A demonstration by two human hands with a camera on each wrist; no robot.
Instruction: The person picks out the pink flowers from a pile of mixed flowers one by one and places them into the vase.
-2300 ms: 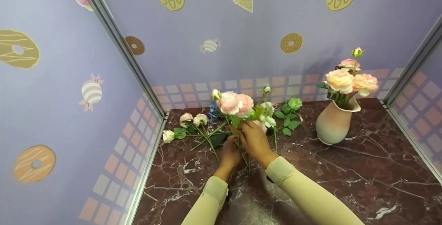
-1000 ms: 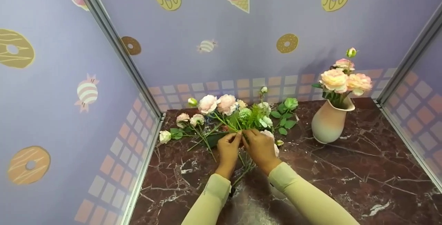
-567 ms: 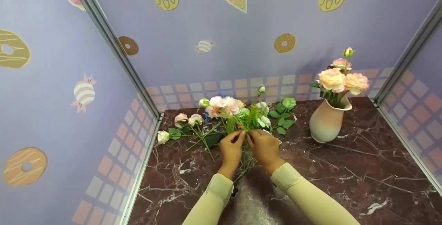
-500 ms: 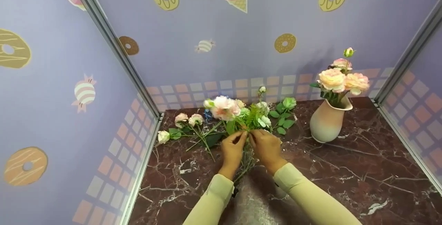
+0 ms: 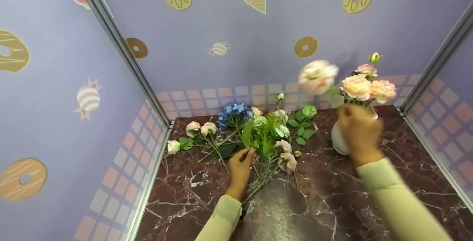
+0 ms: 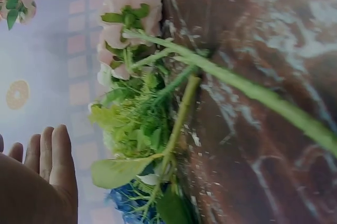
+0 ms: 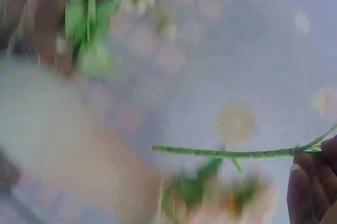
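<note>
My right hand [image 5: 360, 132], blurred, pinches the stem of a pale pink flower [image 5: 317, 77] in front of the vase [image 5: 338, 141]. In the right wrist view the bare green stem [image 7: 226, 154] sticks out from the fingertips [image 7: 300, 182]. Behind the hand, the vase holds peach-pink flowers [image 5: 356, 87] and a bud. My left hand [image 5: 240, 167] hovers low beside the pile on the table, near green leafy sprigs [image 5: 268, 137]. The left wrist view shows its fingers [image 6: 62, 155] straight, gripping nothing.
A blue hydrangea [image 5: 235, 114], pink flowers [image 5: 286, 161], a white rose [image 5: 173, 146] and a green rose [image 5: 309, 111] lie on the marbled table [image 5: 314, 211]. Patterned panels [image 5: 266, 48] rise behind and at both sides.
My right hand has carried the pink flower from the pile up and right to the vase. My left hand has let go and drawn back slightly. The blue hydrangea is now uncovered.
</note>
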